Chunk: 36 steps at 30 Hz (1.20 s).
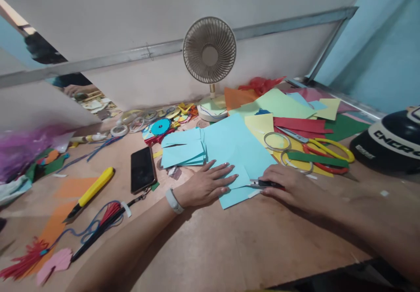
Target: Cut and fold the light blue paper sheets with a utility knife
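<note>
My L hand lies flat, fingers spread, pinning the light-blue sheet. R hand grips a small cutter, blade end at 9 o'clock, long axis running 3–9 along the sheet's near edge. R is nearer.

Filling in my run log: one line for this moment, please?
left hand: flat on light blue paper | right hand: grips small cutter at paper edge | nearby: phone, yellow knife
</note>
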Tool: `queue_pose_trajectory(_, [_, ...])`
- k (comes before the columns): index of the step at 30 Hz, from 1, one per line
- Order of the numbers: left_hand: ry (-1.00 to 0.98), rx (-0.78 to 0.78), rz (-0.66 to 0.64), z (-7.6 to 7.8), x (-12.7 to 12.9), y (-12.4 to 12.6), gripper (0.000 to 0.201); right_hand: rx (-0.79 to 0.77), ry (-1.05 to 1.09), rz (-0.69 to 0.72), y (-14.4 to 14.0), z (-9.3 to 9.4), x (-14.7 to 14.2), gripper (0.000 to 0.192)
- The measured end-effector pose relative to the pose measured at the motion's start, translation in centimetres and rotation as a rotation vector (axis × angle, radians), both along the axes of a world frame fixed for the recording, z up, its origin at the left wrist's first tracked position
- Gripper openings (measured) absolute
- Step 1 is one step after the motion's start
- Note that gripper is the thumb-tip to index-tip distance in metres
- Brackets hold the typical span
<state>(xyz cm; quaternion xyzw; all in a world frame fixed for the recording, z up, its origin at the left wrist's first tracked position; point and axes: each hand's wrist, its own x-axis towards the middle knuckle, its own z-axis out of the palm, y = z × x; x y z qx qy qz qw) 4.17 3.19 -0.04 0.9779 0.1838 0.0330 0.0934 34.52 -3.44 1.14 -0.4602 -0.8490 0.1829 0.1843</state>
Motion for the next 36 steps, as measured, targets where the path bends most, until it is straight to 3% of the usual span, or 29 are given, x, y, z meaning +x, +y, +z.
queue_pose_trajectory(12, [-0.009, -0.024, 0.017, 0.0, 0.1, -0.1, 0.049, 0.131, 0.007, 0.037, -0.4, -0.6, -0.3, 0.023])
queue_pose_trajectory(19, [-0.006, -0.028, 0.01, 0.2, 0.1, -0.1, 0.049, 0.092, 0.017, 0.015, -0.6, -0.5, -0.4, 0.023])
queue_pose_trajectory(36, [0.003, -0.007, 0.052, -0.2, 0.5, -0.3, 0.05, 0.166, 0.005, 0.029, -0.4, -0.2, -1.8, 0.023])
